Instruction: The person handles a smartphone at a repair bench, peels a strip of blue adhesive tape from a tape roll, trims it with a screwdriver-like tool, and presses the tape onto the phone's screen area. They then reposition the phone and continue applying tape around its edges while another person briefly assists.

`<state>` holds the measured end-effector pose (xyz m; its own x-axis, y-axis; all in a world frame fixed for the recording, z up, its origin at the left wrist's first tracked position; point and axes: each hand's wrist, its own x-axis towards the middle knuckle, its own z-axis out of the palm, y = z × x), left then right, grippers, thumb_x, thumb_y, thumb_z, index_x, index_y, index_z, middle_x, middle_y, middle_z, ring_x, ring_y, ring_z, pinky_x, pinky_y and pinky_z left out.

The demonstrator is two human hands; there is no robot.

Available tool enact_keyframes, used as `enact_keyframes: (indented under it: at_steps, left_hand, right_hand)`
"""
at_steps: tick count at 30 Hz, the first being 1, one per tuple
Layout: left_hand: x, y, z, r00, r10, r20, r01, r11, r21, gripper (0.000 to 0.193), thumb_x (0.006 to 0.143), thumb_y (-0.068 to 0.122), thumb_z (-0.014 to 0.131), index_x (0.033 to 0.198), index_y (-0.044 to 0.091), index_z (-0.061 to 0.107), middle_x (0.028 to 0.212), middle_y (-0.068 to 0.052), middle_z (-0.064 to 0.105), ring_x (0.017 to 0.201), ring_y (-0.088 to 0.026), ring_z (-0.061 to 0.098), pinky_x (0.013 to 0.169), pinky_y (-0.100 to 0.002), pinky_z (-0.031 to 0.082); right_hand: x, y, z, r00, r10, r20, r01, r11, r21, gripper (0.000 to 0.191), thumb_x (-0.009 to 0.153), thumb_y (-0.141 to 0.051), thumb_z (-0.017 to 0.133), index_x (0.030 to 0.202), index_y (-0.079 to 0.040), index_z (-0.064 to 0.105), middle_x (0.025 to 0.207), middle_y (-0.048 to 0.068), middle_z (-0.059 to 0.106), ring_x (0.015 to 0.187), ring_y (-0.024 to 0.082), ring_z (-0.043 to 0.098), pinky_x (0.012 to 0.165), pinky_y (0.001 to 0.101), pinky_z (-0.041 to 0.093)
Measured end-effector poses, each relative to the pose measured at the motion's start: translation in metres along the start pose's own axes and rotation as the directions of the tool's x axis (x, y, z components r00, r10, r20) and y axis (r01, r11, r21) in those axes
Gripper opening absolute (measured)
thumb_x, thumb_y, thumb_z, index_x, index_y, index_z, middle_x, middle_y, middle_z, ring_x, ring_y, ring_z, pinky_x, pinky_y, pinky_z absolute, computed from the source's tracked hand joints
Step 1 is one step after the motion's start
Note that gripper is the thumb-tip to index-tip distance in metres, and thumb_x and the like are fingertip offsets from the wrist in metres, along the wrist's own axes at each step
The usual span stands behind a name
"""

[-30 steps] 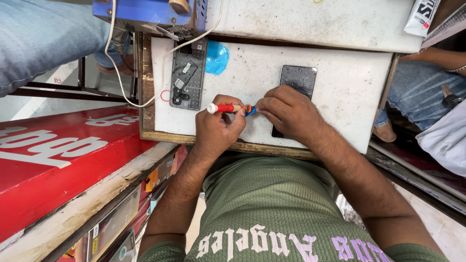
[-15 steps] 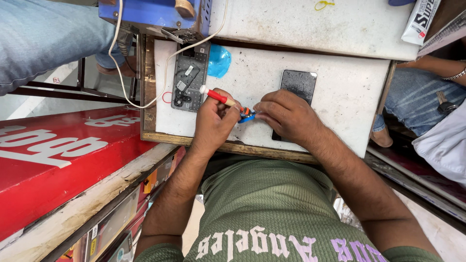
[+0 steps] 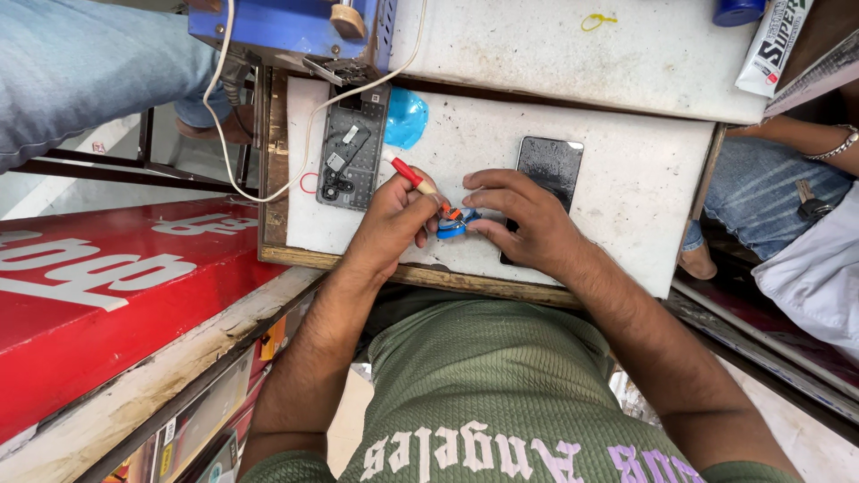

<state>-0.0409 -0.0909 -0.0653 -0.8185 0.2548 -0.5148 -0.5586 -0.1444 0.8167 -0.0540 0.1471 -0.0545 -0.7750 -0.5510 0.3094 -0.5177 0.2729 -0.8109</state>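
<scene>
While my left hand [image 3: 391,219] closes around a red-handled tool [image 3: 413,175], its tip meets a small blue part [image 3: 453,224] beside the dark phone [image 3: 548,168]. My right hand [image 3: 522,222] pinches that part between its fingertips

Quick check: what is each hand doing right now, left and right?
Left hand: closed on the red-handled screwdriver, tip at the small blue part.
Right hand: fingers pinch the small blue part, steadying it on the white worktop.

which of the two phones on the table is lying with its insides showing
The opened phone left of the left hand shows its grey internals; the dark phone beyond the right hand shows only plain black glass.
</scene>
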Motion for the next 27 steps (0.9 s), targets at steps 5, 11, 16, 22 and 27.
enact_keyframes:
  at_steps: [5, 11, 16, 22, 27]
  left_hand:
    - [-0.0017, 0.0033, -0.0004, 0.993, -0.083, 0.084, 0.098, 0.976, -0.192, 0.010, 0.096, 0.010, 0.061, 0.105, 0.006, 0.058, 0.087, -0.003, 0.067, 0.066, -0.005, 0.056, 0.048, -0.020, 0.041]
    - [-0.0038, 0.0069, -0.0049, 0.988, -0.107, 0.113, 0.136, 0.948, -0.288, 0.011, 0.096, 0.011, 0.061, 0.106, 0.008, 0.059, 0.086, -0.003, 0.067, 0.064, -0.004, 0.054, 0.047, -0.019, 0.038]
    - [-0.0058, 0.0023, -0.0066, 0.989, -0.099, 0.109, 0.129, 0.940, -0.317, 0.011, 0.098, 0.011, 0.063, 0.108, 0.007, 0.060, 0.084, 0.000, 0.062, 0.065, -0.004, 0.052, 0.049, -0.019, 0.036]
    - [-0.0055, 0.0033, -0.0068, 0.992, -0.072, 0.108, 0.109, 0.912, -0.396, 0.014, 0.096, 0.012, 0.063, 0.109, 0.009, 0.058, 0.090, -0.003, 0.066, 0.069, -0.006, 0.055, 0.053, -0.020, 0.040]
    - [-0.0070, 0.0029, -0.0029, 1.000, -0.007, 0.024, 0.014, 0.953, -0.304, 0.013, 0.097, 0.013, 0.062, 0.108, 0.009, 0.056, 0.093, -0.006, 0.068, 0.070, -0.007, 0.059, 0.056, -0.021, 0.046]
  right_hand:
    - [-0.0023, 0.0046, 0.0041, 1.000, -0.003, -0.009, 0.003, 1.000, 0.015, 0.058, 0.087, -0.005, 0.085, 0.131, -0.017, 0.048, 0.142, 0.014, 0.055, 0.129, 0.025, 0.065, 0.100, 0.0360, 0.061]
    - [0.0012, 0.0017, 0.0028, 0.998, -0.062, 0.016, 0.060, 0.993, 0.099, 0.064, 0.084, -0.001, 0.084, 0.131, -0.017, 0.044, 0.145, 0.018, 0.052, 0.132, 0.031, 0.062, 0.105, 0.0414, 0.059]
    - [0.0017, -0.0025, 0.0042, 0.998, -0.040, 0.053, 0.032, 0.989, 0.144, 0.065, 0.085, 0.002, 0.082, 0.133, -0.016, 0.041, 0.150, 0.023, 0.047, 0.124, 0.028, 0.067, 0.100, 0.0381, 0.062]
    - [0.0002, 0.0001, 0.0048, 0.999, -0.027, 0.023, 0.025, 0.995, 0.094, 0.066, 0.089, 0.004, 0.080, 0.135, -0.017, 0.037, 0.149, 0.022, 0.047, 0.108, 0.021, 0.075, 0.098, 0.0363, 0.062]
    - [-0.0008, 0.0033, 0.0103, 1.000, -0.019, -0.013, 0.020, 0.990, 0.136, 0.073, 0.089, 0.006, 0.078, 0.142, -0.015, 0.031, 0.153, 0.027, 0.037, 0.113, 0.023, 0.073, 0.099, 0.0347, 0.063]
